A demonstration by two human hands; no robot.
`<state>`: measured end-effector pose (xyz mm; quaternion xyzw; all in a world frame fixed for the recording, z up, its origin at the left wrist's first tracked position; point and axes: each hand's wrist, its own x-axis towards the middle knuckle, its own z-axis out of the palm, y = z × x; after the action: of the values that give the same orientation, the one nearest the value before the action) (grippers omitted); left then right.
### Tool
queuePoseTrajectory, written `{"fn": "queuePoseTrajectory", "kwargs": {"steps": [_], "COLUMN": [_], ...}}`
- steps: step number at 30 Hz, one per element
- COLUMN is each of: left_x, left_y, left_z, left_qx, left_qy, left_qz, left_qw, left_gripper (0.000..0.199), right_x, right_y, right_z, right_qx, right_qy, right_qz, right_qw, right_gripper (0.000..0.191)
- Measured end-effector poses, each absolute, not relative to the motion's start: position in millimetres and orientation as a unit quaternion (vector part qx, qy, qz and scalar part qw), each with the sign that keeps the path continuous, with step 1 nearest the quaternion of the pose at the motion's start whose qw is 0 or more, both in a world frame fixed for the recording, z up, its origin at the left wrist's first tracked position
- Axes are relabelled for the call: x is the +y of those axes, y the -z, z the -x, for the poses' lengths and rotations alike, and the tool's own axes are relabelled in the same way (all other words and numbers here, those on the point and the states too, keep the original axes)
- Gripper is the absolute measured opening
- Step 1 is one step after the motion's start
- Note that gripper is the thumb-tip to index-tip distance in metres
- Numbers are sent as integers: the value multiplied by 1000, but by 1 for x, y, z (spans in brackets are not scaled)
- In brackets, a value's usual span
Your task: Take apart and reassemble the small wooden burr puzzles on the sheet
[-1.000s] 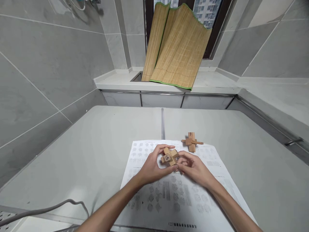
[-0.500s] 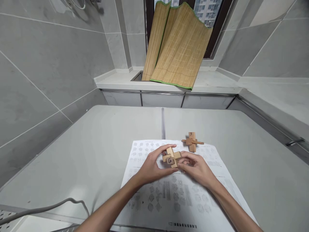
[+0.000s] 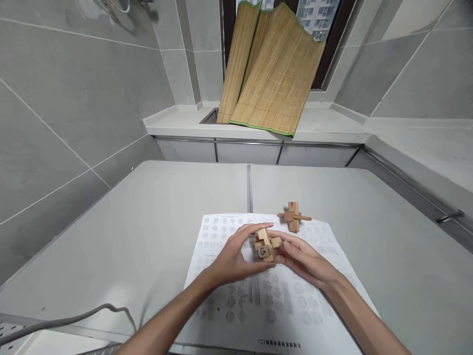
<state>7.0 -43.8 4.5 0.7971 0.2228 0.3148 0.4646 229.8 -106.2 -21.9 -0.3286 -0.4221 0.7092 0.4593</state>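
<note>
Extends the bare left forearm point(image 3: 177, 306) in from between seven and eight o'clock, the bare right forearm point(image 3: 360, 306) from between four and five. Curves the left hand point(image 3: 236, 255) into a C-shaped grip, pointing index finger point(image 3: 254, 229) and thumb point(image 3: 256, 267) toward three o'clock. Angles the right hand point(image 3: 309, 258) toward ten, fingers point(image 3: 284, 236) partly bent, some fingertips hidden.

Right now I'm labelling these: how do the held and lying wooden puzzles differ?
The held puzzle is paler; the lying puzzle is browner. The held puzzle shows blocky ends; the lying puzzle has a slim crossbar. The left hand holds the held puzzle; the lying puzzle touches no hand. Both bear dark marks.
</note>
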Motion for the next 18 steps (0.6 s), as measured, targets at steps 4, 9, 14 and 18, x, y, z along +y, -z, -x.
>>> {"fn": "queuePoseTrajectory", "kwargs": {"steps": [4,9,14,18], "left_x": [-44,-43,-37,-33], "left_y": [-4,-2,5,10], "left_z": [-7,-6,-6,-8], "left_qx": [229,280,298,281], "left_qy": [-319,-355,-381,-394], "left_qz": [-792,-733,-661,-631], "left_qw": [468,509,574,606], "left_gripper": [73,64,55,48], "right_x": [-103,-100,-101,-104], "right_y": [22,26,31,33], "right_z": [-228,-225,-215,-210], "right_qx": [-429,-481,-605,-685], "right_qy": [-682,-575,-381,-305], "right_qz": [366,481,563,541], "right_qw": [465,455,415,381], "right_gripper": [42,47,41,38]}}
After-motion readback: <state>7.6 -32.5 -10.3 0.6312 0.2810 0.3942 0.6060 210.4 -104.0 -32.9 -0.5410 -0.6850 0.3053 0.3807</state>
